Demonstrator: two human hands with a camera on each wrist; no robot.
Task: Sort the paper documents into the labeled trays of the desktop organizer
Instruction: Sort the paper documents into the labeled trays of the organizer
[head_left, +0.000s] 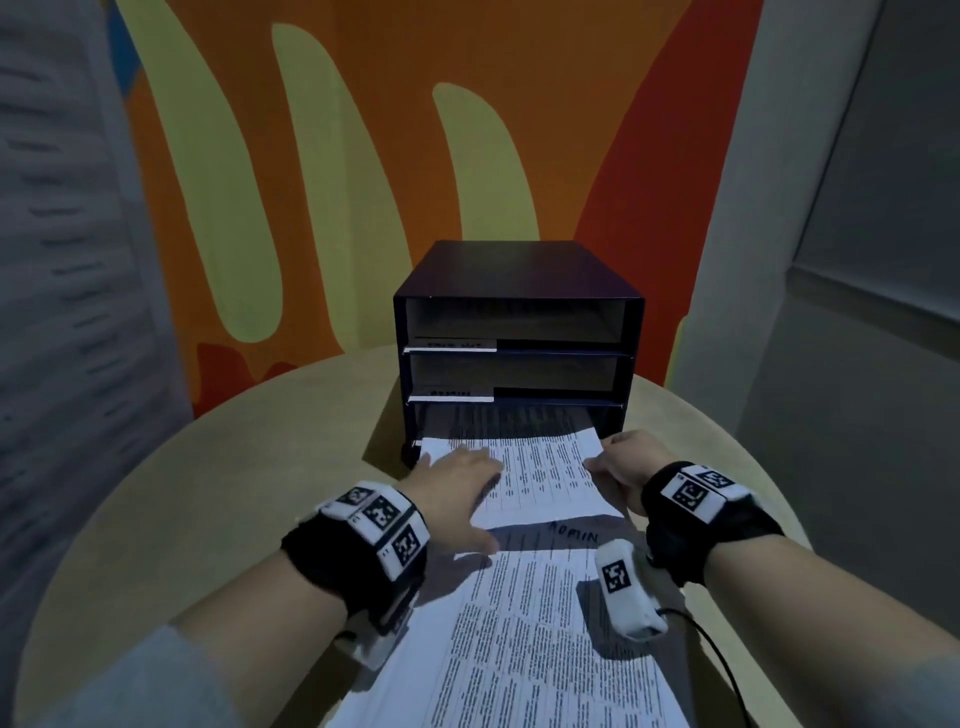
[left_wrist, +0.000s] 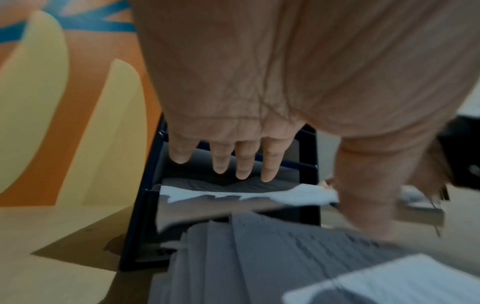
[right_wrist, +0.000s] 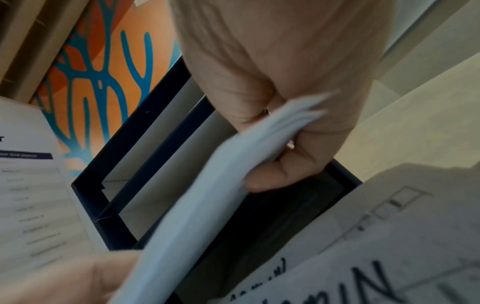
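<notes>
An orange wall (head_left: 395, 171) painted with pale yellow shapes is standing behind a round, light wooden table (head_left: 171, 483), and a dark three-tier desktop organizer (head_left: 514, 332) is sitting on the table against it. The left hand (head_left: 457, 480) is lying flat with fingers (left_wrist: 244, 162) straight, pressing down on the top of a printed sheaf of papers (head_left: 540, 475), while the right hand (head_left: 621, 465) is pinching the sheaf's right edge between thumb and curled fingers, as the right wrist view is showing plainly. The sheaf is resting half inside the bottom tray (head_left: 602, 415) of the organizer, its near half sticking out over the table. The two trays above are showing white label strips (head_left: 449, 345) at their front left; the writing on them is too blurred to read. Nearer the person, another stack of printed sheets (head_left: 519, 639) is lying on the table, its top page bearing the handwritten word ADMIN. Both wrists are wearing black bands with square coded markers.
</notes>
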